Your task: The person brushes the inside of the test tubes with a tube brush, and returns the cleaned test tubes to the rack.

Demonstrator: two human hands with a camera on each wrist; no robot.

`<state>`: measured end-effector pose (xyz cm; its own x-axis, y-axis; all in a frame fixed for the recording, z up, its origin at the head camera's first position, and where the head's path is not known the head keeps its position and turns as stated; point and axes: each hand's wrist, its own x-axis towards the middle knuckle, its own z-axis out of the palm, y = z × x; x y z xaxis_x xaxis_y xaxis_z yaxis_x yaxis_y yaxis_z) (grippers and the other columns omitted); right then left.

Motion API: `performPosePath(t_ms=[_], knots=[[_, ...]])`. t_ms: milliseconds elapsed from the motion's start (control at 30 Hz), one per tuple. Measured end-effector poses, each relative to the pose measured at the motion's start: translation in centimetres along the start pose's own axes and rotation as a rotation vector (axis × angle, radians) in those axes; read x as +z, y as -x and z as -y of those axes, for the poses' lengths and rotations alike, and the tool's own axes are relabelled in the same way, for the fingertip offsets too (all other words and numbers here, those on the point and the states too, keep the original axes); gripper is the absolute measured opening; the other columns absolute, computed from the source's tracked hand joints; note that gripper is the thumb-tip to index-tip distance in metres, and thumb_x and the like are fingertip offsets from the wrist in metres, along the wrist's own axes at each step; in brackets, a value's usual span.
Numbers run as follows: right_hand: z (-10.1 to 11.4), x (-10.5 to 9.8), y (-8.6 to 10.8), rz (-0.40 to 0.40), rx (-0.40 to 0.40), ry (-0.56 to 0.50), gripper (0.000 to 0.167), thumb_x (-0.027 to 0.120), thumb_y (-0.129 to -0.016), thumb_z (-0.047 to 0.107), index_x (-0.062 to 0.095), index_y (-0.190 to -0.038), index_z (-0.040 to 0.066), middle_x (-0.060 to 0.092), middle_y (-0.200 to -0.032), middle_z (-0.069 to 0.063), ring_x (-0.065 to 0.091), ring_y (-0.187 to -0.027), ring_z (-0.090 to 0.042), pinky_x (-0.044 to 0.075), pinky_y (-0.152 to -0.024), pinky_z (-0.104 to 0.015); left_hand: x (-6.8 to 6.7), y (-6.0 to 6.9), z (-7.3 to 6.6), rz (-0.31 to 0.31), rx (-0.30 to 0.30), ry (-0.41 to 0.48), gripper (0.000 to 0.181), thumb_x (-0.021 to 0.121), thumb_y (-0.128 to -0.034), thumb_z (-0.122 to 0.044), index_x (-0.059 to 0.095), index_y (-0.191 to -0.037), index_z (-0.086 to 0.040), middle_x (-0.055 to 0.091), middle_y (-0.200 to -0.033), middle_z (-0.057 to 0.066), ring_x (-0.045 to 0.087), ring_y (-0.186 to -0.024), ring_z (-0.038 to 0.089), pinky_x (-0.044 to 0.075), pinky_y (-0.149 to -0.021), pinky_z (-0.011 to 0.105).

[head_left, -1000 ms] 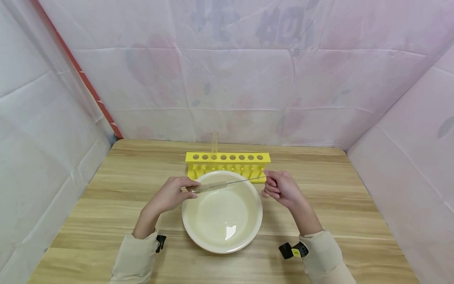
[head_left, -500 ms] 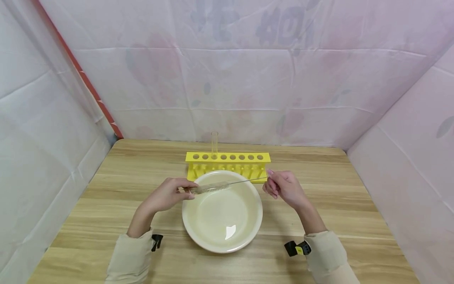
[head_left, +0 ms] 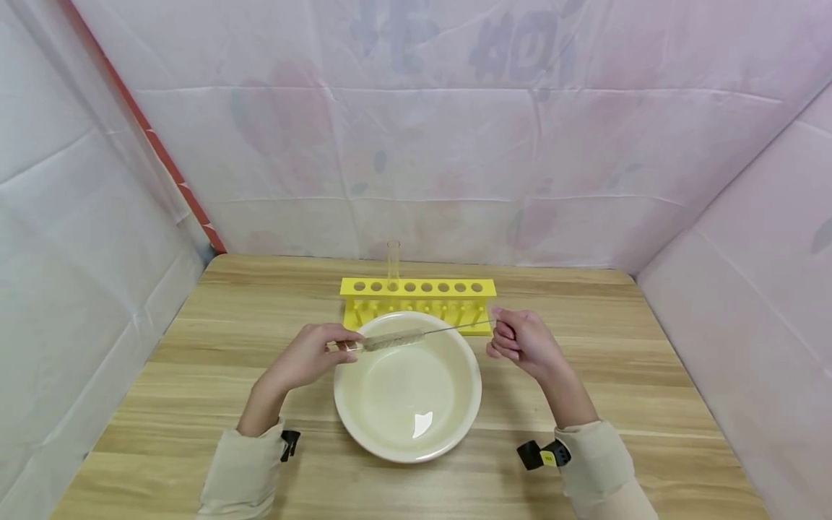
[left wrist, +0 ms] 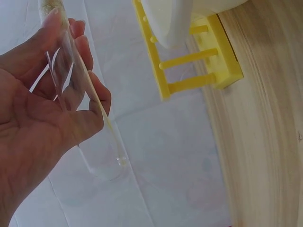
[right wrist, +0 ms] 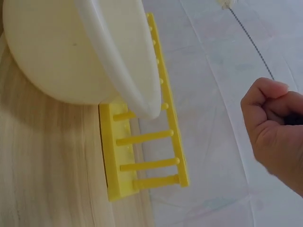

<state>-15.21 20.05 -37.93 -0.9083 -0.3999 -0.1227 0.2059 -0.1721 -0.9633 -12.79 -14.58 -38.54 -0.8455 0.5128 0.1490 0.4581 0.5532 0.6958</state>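
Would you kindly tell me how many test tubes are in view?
2: one test tube stands in the yellow rack, third hole from the left in the head view; the left hand holds the other tube. None seems hidden.

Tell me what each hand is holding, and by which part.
The left hand holds a clear test tube around its side wall; the right hand grips a brush by its wire handle.

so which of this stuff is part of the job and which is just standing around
In use, it seems:
test tube, held by the left hand
test-tube brush, held by the right hand
cream basin, beneath the brush

Apparently idle:
yellow test-tube rack
second test tube, upright in the rack
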Motion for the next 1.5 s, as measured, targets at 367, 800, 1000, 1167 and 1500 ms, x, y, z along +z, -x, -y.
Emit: performPosePath(t_ms=[367, 800, 1000, 1167, 1500], knots=[[-0.4, -0.8, 0.0, 0.234, -0.372, 0.181, 0.046, 0.024, -0.1, 0.002, 0.029, -0.054, 0.002, 0.03, -0.046, -0.006, 0.025, -0.038, -0.027, 0.044, -0.056, -0.033, -0.7, 0.3, 0.5, 0.057, 0.0, 0.093, 0.022, 0.067, -0.0817, -0.005, 0.067, -0.104, -0.001, 0.066, -0.087, 0.004, 0.056, -0.078, 0.01, 0.044, -0.06, 0.024], [-0.1, -1.0, 0.3, 0.039, -0.035, -0.008, 0.048, 0.03, -0.1, 0.008, 0.027, -0.053, 0.008, 0.033, -0.042, 0.007, 0.031, -0.035, -0.006, 0.043, -0.054, -0.026, -0.3, 0.3, 0.3, 0.01, -0.003, 0.004, 0.024, 0.069, -0.0789, -0.005, 0.068, -0.102, -0.001, 0.065, -0.084, -0.001, 0.056, -0.075, 0.01, 0.044, -0.058, 0.023], [0.1, -1.1, 0.2, 0.028, 0.082, -0.162, 0.047, 0.03, -0.1, 0.01, 0.03, -0.053, 0.011, 0.031, -0.043, 0.006, 0.029, -0.035, -0.007, 0.039, -0.05, -0.022, -0.2, 0.5, 0.2, 0.004, -0.016, -0.007, 0.023, 0.068, -0.0794, -0.002, 0.067, -0.102, 0.0, 0.065, -0.084, 0.001, 0.057, -0.076, 0.011, 0.046, -0.062, 0.024], [-0.3, -1.5, 0.3, 0.064, -0.029, -0.044, 0.047, 0.03, -0.1, 0.009, 0.029, -0.054, 0.01, 0.034, -0.044, 0.006, 0.033, -0.037, -0.008, 0.043, -0.055, -0.025, -0.4, 0.5, 0.4, 0.022, -0.012, 0.033, 0.022, 0.067, -0.0801, -0.002, 0.067, -0.102, 0.001, 0.066, -0.085, 0.002, 0.057, -0.076, 0.011, 0.047, -0.061, 0.024], [-0.4, -2.3, 0.5, 0.169, -0.313, 0.141, 0.047, 0.024, -0.1, 0.002, 0.029, -0.053, 0.004, 0.032, -0.045, 0.0, 0.024, -0.038, -0.022, 0.039, -0.053, -0.033, -0.9, 0.8, 1.2, 0.079, -0.047, 0.138, 0.022, 0.066, -0.0823, -0.006, 0.066, -0.103, 0.0, 0.064, -0.085, 0.0, 0.056, -0.078, 0.011, 0.047, -0.063, 0.025]])
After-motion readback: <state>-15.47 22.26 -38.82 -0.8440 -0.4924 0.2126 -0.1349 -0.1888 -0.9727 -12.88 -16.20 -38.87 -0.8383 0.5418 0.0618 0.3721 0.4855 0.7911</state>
